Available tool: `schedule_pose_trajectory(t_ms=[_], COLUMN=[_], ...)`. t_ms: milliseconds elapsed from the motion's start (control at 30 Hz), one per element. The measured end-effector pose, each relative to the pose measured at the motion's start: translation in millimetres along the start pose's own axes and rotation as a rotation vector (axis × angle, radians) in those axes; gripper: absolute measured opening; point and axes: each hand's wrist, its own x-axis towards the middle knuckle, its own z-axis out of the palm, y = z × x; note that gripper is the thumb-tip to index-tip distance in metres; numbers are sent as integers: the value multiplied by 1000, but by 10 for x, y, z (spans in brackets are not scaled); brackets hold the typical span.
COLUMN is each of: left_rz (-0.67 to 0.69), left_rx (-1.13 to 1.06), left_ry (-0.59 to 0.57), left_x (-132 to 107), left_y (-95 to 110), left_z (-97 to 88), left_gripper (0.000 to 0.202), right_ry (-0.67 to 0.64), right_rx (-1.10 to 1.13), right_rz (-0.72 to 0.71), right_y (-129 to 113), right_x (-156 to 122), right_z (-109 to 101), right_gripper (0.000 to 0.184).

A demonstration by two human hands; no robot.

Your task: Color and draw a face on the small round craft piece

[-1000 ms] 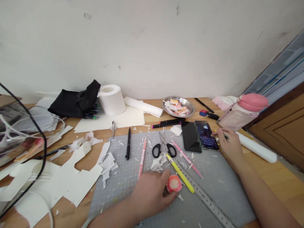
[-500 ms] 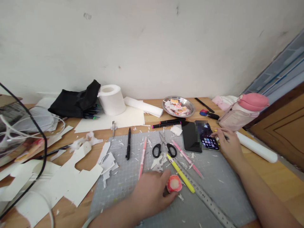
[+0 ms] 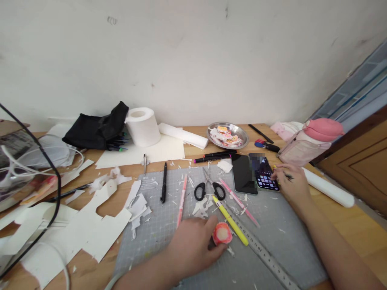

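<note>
Left hand (image 3: 193,243) pinches the pink cutout (image 3: 222,233) (lightly is best); right hand (image 3: 292,181), grip unclear, overlaps the phone (image 3: 265,178) at one o'clock.

ruler (image 3: 270,262), lower right: scale numerals, too small to read surely | lit phone (image 3: 266,177), right of centre: icons (image 3: 266,181), lettering illegible | wall (image 3: 181,72), upper left: scrawl (image 3: 112,20), unreadable
</note>
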Motion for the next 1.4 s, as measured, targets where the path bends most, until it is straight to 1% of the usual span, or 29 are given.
schedule_pose_trajectory(t_ms=[133, 300, 533, 733, 867, 1033, 1233, 1400], left_rz=[-6, -2, -8, -16, -17, -13, -6, -7], left_rx=[6, 8, -6, -14, -16, -7, 0, -1], left_ry=[1, -2, -4, -15, -25, -24, -9, -14], left_x=[-4, 3, 0, 7, 3, -3, -5, -2], left_y=[7, 7, -2, -1, 9, 14, 12, 5], left_z=[-8, -4, 6, -3, -11, -24, -13, -5], left_gripper=[29, 29, 28, 29, 29, 28, 28, 28], right_ry=[12, 8, 20, 18, 6, 31, -34, -56], right_rx=[32, 58, 81, 90, 35, -56, -50, -75], right_rz=[40, 39, 28, 46, 49, 40, 16, -2], right_y=[-28, -65, -49, -51, -80, -55, -15, -14], right_x=[-3, -4, 5, -5, 7, 27, 36, 42], right_z=[-18, -18, -16, -9, -31, -34, -1, 19], right_gripper=[35, 36, 36, 38, 40, 40, 45, 48])
